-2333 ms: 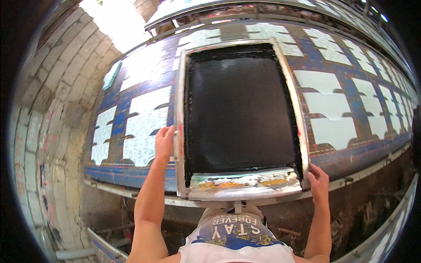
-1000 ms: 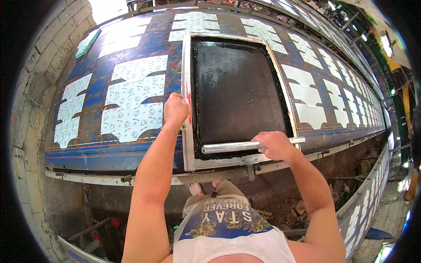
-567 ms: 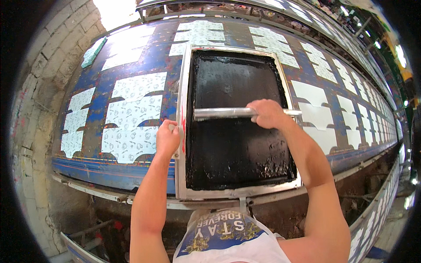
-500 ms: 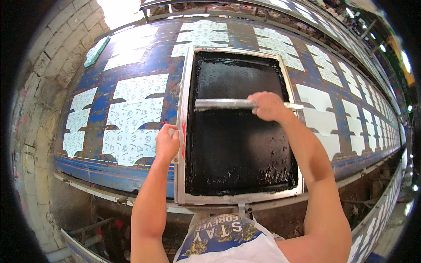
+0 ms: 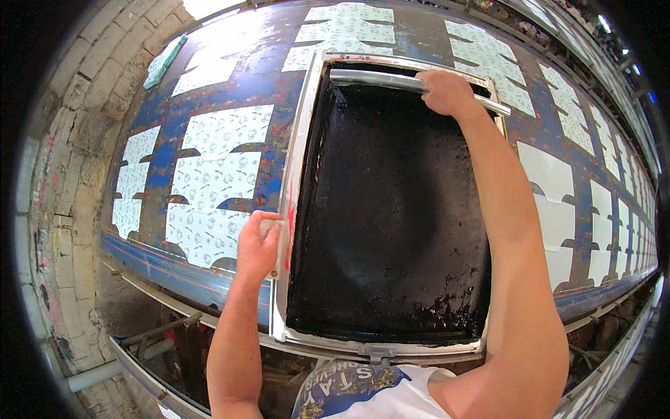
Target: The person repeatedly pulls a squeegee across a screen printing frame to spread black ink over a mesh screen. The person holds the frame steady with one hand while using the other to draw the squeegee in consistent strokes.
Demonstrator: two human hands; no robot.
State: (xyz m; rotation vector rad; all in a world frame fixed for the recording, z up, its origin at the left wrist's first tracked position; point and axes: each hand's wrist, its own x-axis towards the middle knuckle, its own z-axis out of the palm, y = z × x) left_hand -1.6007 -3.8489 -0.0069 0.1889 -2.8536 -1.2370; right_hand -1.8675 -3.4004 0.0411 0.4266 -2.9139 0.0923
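A screen printing frame (image 5: 284,279) with a pale rim lies on the long table in front of me. Glossy black ink (image 5: 391,209) coats its mesh, with thicker blobs near the lower right. My right hand (image 5: 447,92) is closed around a silvery squeegee (image 5: 377,78), which spans the frame near its far end, its right end jutting past the rim. At the frame's left side, my left hand (image 5: 258,246) grips a pale handle (image 5: 271,222) fixed to the rim. The squeegee's lower edge is hidden from view.
Printed pale cut pieces (image 5: 213,174) lie in rows on the blue, paint-stained table (image 5: 150,241). Plain pale pieces (image 5: 551,202) lie right of the frame. A folded green cloth (image 5: 165,61) rests at the far left, beside a brick wall (image 5: 84,84). A metal rail (image 5: 167,300) runs along the near edge.
My right hand has pushed the squeegee away from me, from the upper middle of the screen to its far end. My left hand stays on the handle. The view has shifted slightly.
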